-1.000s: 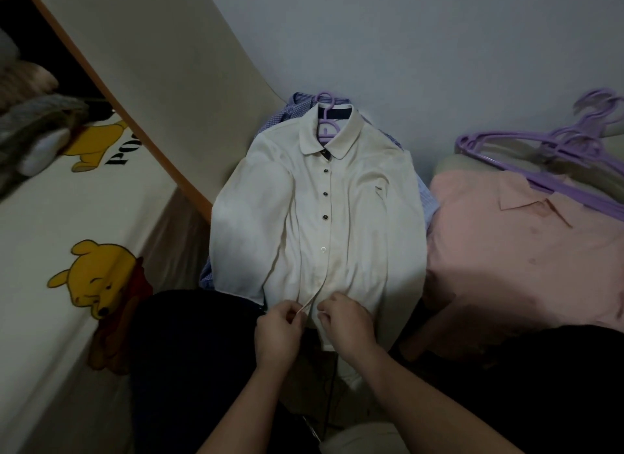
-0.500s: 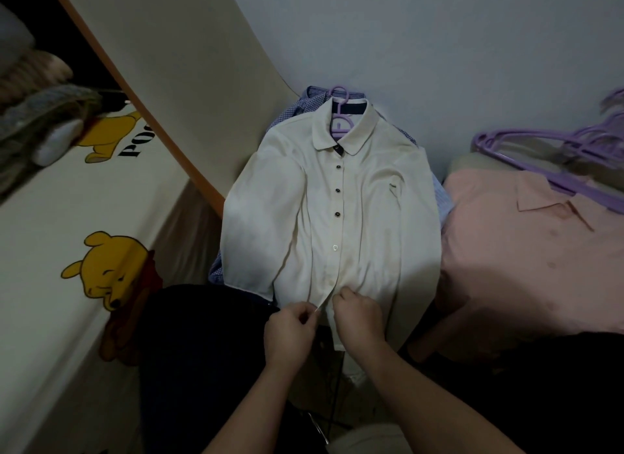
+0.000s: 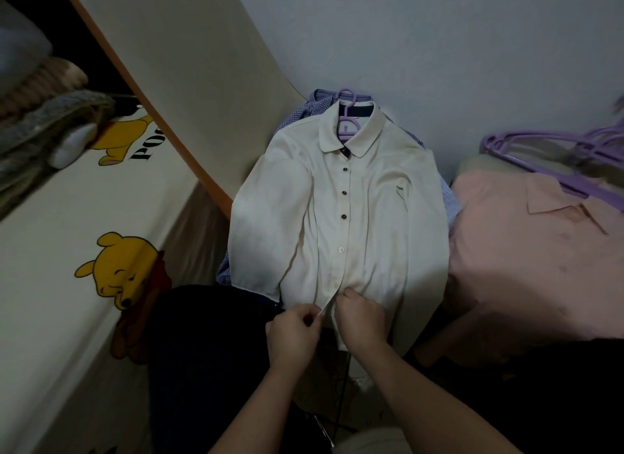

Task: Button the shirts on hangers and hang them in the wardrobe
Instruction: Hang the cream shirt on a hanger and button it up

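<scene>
A cream shirt (image 3: 378,224) lies front up on a purple hanger (image 3: 347,125), leaning against the wall. Its placket is closed from the collar down past a pale button (image 3: 341,249). At the hem, my left hand (image 3: 295,335) pinches the left front edge. My right hand (image 3: 361,322) grips the right front edge beside it. A blue checked shirt (image 3: 304,114) lies underneath, showing at the shoulders and sides.
A pink shirt (image 3: 526,251) lies to the right with several purple hangers (image 3: 540,163) on top. To the left are a cream board with an orange edge (image 3: 189,82), a bed sheet printed with yellow bears (image 3: 67,217) and folded knitwear (image 3: 40,115).
The view has shifted so the shirt sits further right. Both hands stay at the hem, working the two front edges together; the gap between them has narrowed slightly.
</scene>
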